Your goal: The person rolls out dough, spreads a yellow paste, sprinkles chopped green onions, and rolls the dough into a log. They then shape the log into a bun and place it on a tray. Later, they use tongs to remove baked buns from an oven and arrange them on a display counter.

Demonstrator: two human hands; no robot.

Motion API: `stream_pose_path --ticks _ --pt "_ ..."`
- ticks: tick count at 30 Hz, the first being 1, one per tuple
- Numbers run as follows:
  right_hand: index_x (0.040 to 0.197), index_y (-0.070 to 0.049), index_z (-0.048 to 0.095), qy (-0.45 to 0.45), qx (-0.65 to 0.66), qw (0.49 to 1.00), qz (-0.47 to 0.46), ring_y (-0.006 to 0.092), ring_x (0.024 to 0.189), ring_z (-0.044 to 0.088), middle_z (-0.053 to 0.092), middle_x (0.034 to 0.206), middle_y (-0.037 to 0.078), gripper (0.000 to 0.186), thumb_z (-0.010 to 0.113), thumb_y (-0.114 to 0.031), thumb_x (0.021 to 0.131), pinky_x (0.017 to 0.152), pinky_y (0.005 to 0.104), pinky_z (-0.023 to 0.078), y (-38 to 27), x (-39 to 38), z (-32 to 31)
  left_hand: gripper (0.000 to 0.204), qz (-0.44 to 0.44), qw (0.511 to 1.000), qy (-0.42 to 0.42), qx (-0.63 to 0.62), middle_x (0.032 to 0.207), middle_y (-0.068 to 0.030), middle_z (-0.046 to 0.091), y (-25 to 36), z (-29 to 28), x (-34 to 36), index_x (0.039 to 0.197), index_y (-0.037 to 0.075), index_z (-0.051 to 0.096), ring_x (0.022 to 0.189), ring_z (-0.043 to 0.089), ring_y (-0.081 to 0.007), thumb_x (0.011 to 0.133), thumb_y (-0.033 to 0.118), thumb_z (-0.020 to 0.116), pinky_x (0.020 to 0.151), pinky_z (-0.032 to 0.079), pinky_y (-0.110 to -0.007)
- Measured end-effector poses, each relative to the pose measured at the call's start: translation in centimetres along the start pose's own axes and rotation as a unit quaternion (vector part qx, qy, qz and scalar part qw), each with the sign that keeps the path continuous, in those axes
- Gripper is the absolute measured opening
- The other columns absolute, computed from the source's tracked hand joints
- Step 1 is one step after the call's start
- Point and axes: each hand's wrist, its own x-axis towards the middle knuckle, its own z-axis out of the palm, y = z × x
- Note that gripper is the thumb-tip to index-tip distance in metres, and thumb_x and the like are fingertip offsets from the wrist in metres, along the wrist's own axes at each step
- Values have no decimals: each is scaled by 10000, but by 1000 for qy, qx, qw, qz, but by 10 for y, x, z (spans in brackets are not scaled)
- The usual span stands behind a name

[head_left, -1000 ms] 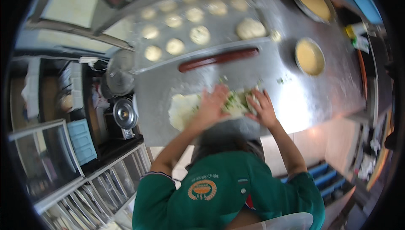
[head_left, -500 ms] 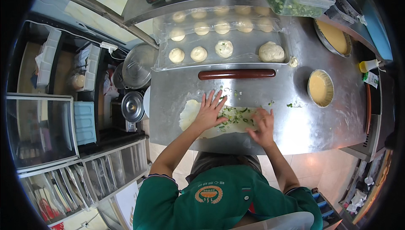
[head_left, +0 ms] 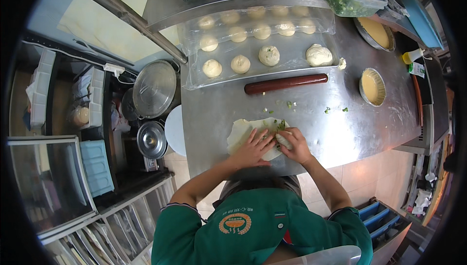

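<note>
A thin sheet of dough [head_left: 237,136] lies on the steel table in front of me, with chopped scallions [head_left: 280,125] on it. Its right end is rolled up into a thick pale roll [head_left: 284,141]. My right hand [head_left: 298,149] is closed around this roll. My left hand [head_left: 249,153] rests on the flat part of the sheet, fingers stretched out and apart, covering part of the scallions. Beyond the dough lies a reddish-brown rolling pin [head_left: 287,84].
A metal tray [head_left: 194,81] of dough balls [head_left: 269,55], partly under plastic film, stands at the back. To the right are a tin of yellow paste [head_left: 373,88] and a larger bowl [head_left: 375,33]. A tub of scallions [head_left: 357,3] sits on the raised shelf.
The right end of the dough sheet has been rolled leftward, covering much of the scallions. My right hand has closed on the roll. The whole view has shifted and tilted slightly.
</note>
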Motion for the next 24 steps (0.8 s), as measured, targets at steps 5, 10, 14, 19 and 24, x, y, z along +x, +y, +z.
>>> stream_pose_path --ticks 5,10,14,19,24 --pt "1276 -54 615 145 -80 974 152 413 1205 532 550 1314 213 565 743 -33 726 1018 471 463 -9 -8 -3 935 -3 999 30 -28 1618 -119 296 -6 6 22 1516 137 414 1502 236 -330 785 685 617 1186 132 -643" --pt "1377 -79 555 82 12 994 75 418 1351 431 455 1472 201 748 860 -182 702 1148 503 335 -25 -13 23 972 -126 991 47 -16 1635 -134 257 -47 -9 -35 1542 105 360 1505 233 -338 790 655 639 1164 160 -657" --pt "1399 -93 536 59 -10 991 116 419 1361 434 442 1493 198 783 859 -260 705 1146 565 317 -47 -3 56 991 -143 988 50 -19 1632 -191 228 -50 -10 -54 1539 63 344 1505 219 -377 795 637 657 1171 150 -651" --pt "1348 -87 573 49 -67 997 5 413 1280 504 524 1404 180 678 835 -174 729 1074 480 431 -73 15 74 1042 -144 985 90 -32 1616 -245 222 -37 -8 -43 1526 -13 315 1501 222 -393 786 622 682 1195 165 -597" --pt "1272 -57 613 63 127 984 108 385 1197 559 570 1311 176 547 788 -67 753 1011 422 477 -74 26 62 1066 -131 975 114 -136 1606 -235 246 -32 -8 -35 1538 -19 275 1491 242 -396 778 589 708 1201 191 -559"
